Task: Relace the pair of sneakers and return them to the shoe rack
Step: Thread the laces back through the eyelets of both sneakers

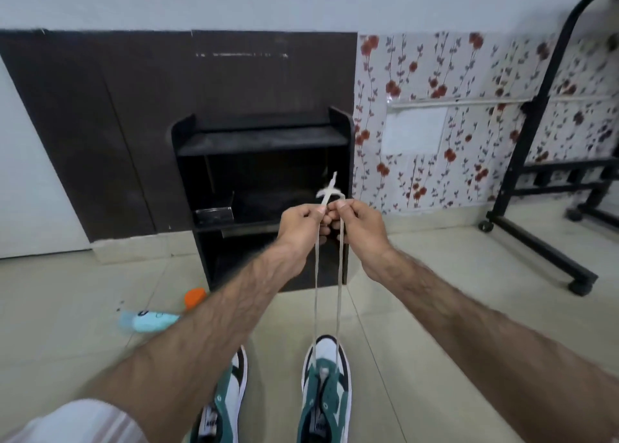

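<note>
Pinching the two ends of a pale shoelace [339, 275] between fingers and thumbs, the left hand [303, 226] and the right hand [356, 223] are raised side by side, almost touching, in front of the shoe rack [264, 141]. Each hand has its fingers curled around one strand, and the lace tips stick up above the knuckles, crossed over one another. From the hands the two strands run straight down, close together, to the right sneaker [326, 389], where they enter the lowest eyelets near the toe. That sneaker is green, white and black and stands on the tiled floor [418, 308] with its toe pointing toward the rack. The left sneaker [227, 399] of the same colours stands just beside it, partly hidden by the left forearm; whether it carries a lace cannot be told. Both sneakers are near the bottom edge of the view, well apart from the rack.

The rack is a dark, low cabinet with open shelves, set against a dark wall panel [134, 124]. On the floor to its left lie a light blue bottle [150, 320] and an orange cap [194, 296]. To the right, flowered wallpaper [435, 107] covers the wall, and a black wheeled stand [536, 234] sits near the far right edge of the floor.
</note>
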